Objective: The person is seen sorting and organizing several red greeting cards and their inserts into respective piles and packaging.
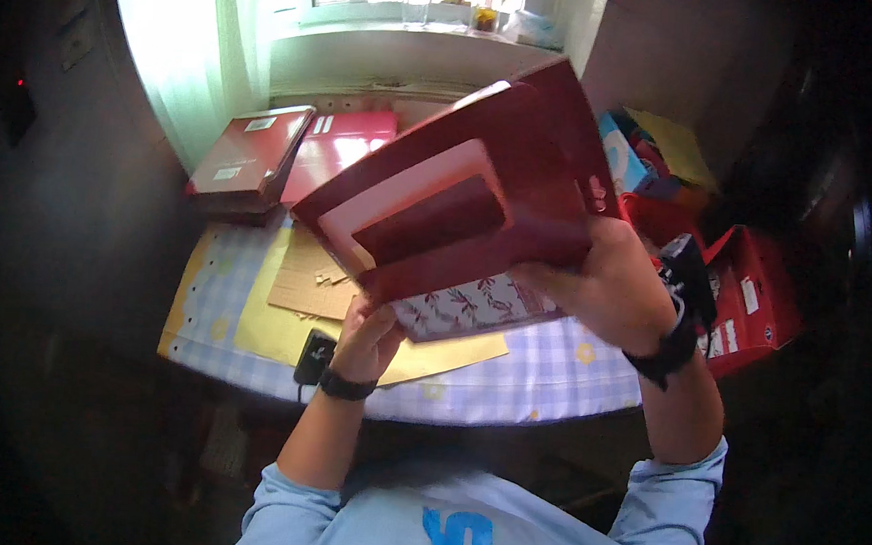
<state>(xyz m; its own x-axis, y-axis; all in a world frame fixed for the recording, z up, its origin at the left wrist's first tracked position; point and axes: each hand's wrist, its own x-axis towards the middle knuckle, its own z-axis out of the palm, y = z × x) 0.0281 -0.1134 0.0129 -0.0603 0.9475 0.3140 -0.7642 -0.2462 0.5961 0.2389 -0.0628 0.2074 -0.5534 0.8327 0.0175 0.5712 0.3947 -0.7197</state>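
Both hands hold a dark red cardboard box [552, 123] tilted above the table. A rectangular window opening is cut in its broad face. Along its lower side shows a white panel with a red leafy print [468, 304]. My left hand [368, 335] pinches the lower left corner. At the right end, my right hand [616, 284] grips the edge, thumb across the face. Beneath the box lies a brown cardboard sheet [296, 279] with small cardboard bits [332, 279] on it, on top of a yellow sheet [266, 319].
A checked tablecloth [509, 395] covers the table. A black device [315, 357] lies by my left wrist. Red boxes [258, 146] are stacked back left, beside a pinkish-red flat box [349, 140]. An open red box [757, 298] and a blue package [624, 159] stand at right.
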